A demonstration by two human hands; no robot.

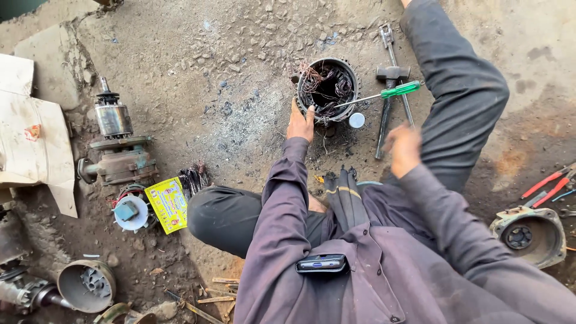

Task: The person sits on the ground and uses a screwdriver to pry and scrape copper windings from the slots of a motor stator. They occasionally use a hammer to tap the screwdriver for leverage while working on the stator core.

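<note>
A round metal stator (351, 77) stands on the dirt ground, with tangled copper wire (312, 75) sticking out of its dark inside. My left hand (300, 123) grips its near rim. A screwdriver with a green handle (401, 90) leans over the stator's right edge, its tip inside the ring. My right hand (403, 147) hovers blurred a little below that handle, apart from it, with nothing visible in it. Just beyond the screwdriver, a hammer (393, 73) lies across a long wrench (387, 37).
A small white disc (357, 120) lies by the stator. At left are a motor rotor and housing (114, 120), a yellow packet (168, 204) and cardboard (30, 132). Red-handled pliers (549, 183) and a motor end cover (528, 235) sit at right. My bent legs flank the stator.
</note>
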